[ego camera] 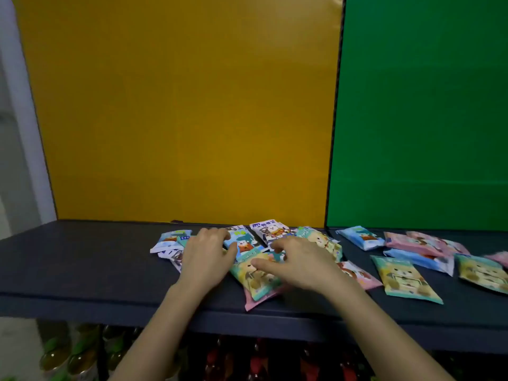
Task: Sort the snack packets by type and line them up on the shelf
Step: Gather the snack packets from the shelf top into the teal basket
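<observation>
left hand point(209, 253) lies with fingers bent over a blue packet point(244, 240) on the shelf point(82, 259). right hand point(301, 264) presses its thumb on a teal packet point(257, 277). whether either grips, i cannot tell.

Teal, blue, pink and white cartoon-printed packets point(405, 279) on a dark grey shelf point(82, 270).

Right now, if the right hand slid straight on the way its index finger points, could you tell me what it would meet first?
Probably the left hand: the right hand points leftward across the teal-and-yellow packet it rests on, towards that thumb, though depth is unclear.
</observation>
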